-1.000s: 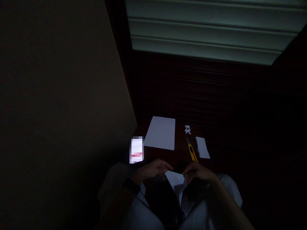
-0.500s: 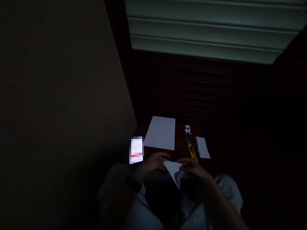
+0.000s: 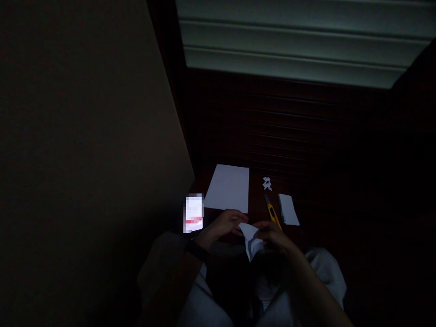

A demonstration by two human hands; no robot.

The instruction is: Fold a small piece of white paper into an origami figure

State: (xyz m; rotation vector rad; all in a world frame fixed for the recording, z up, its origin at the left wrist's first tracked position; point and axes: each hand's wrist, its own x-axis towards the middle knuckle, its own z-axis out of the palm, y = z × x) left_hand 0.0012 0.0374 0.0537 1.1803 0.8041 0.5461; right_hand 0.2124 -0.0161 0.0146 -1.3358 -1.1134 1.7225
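Note:
A folded white piece of paper (image 3: 251,240) is held between my two hands, over the near edge of the dark table. It tapers to a point at the bottom, and its layers stand a little apart. My left hand (image 3: 230,223) has its fingers closed on the upper left corner. My right hand (image 3: 270,234) grips the right side, its fingertips partly behind the paper. Just beyond my right hand lies a yellow utility knife (image 3: 272,213), blade end pointing away. A large white sheet (image 3: 228,188) lies flat beyond my left hand.
Small torn paper scraps (image 3: 267,183) lie at the back of the table. To the right is a white stack of paper (image 3: 289,209). A lit phone screen (image 3: 193,213), blurred out, is at the left edge. A wall (image 3: 102,136) rises close on the left.
Both hands have come closer together and moved slightly away from me. The folded paper has turned and bent, looking narrower than before. The things on the table have stayed put.

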